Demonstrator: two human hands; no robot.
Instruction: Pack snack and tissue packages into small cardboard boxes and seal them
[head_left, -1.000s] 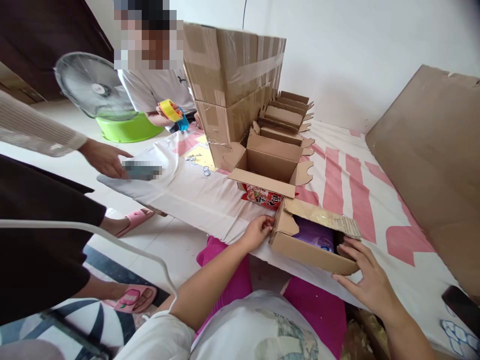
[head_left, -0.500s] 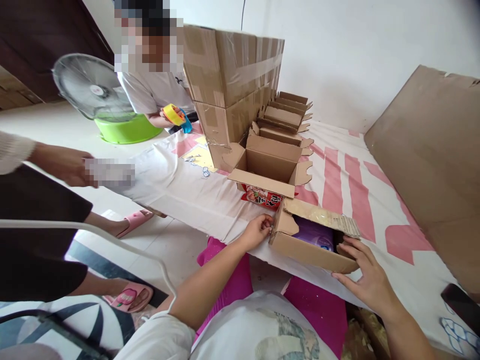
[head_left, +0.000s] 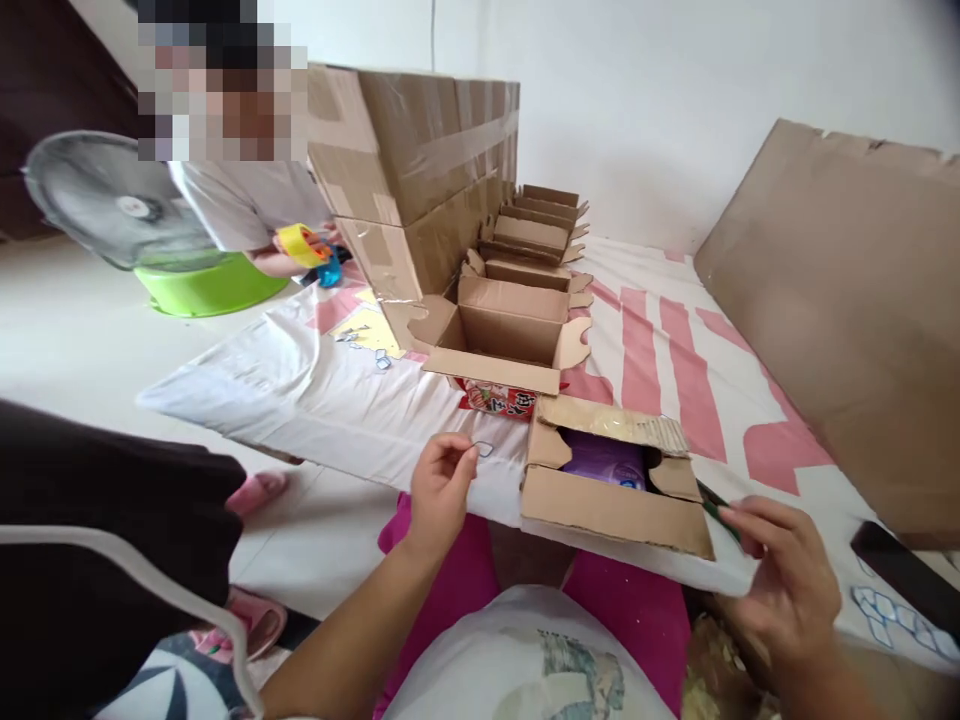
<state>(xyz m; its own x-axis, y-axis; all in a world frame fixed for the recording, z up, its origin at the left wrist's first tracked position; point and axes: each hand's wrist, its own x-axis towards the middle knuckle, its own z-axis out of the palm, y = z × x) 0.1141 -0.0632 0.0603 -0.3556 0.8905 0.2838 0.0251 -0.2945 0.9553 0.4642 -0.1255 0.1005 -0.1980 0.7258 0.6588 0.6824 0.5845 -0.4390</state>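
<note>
My left hand point(head_left: 442, 490) is pinched on a small white label with a dark blue outline point(head_left: 484, 450), held just left of a small cardboard box point(head_left: 615, 515). A purple package point(head_left: 604, 460) lies inside that box, partly covered by its flaps. My right hand point(head_left: 795, 575) grips a slim dark green tool point(head_left: 724, 522) by the box's right end; its kind cannot be made out. Behind the box, a red food packet point(head_left: 495, 398) sits under the front flap of an open cardboard box point(head_left: 510, 335).
More open boxes point(head_left: 532, 235) line up behind, beside a tall stack of taped cartons point(head_left: 427, 150). A co-worker's hand point(head_left: 322, 245) holds yellow tape point(head_left: 300, 245). To the right are a phone point(head_left: 907, 570), several blue-outlined labels point(head_left: 896, 612) and a big cardboard sheet point(head_left: 832, 320).
My left hand has moved left from the box, with the label now showing. My right hand has left the box's right end and holds the green tool. A person's hand at left has gone from view.
</note>
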